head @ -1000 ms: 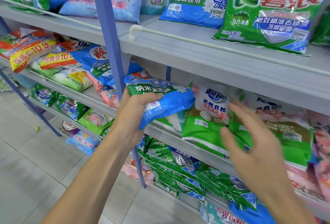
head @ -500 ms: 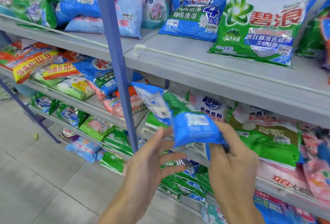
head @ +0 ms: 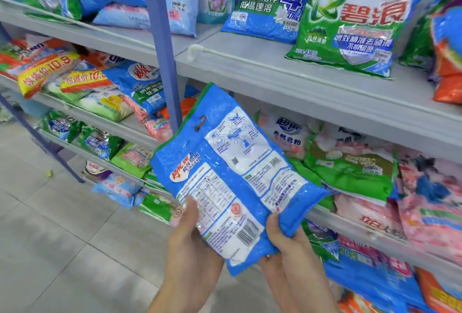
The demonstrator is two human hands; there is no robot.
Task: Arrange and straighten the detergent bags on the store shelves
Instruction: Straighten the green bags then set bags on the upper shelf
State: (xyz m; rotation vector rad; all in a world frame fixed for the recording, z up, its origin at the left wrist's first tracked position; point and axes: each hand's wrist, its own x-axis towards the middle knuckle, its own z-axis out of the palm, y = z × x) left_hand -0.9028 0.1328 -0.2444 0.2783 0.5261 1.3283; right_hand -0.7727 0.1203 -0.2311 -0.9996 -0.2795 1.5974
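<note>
Centre frame, the blue detergent bag hangs in the air in front of the shelves, printed back panel toward us. It is probably held out to check which way it should face. The left grip pinches its lower edge and the right grip clamps the lower right corner. Glossy, crinkled film, soft pillow shape — behind it, green bags lie slanted under the smooth grey shelf board.

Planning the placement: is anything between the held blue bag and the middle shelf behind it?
Nothing visible in between. The blue bag sits free before the middle shelf; green bags lie on it to the right.
</note>
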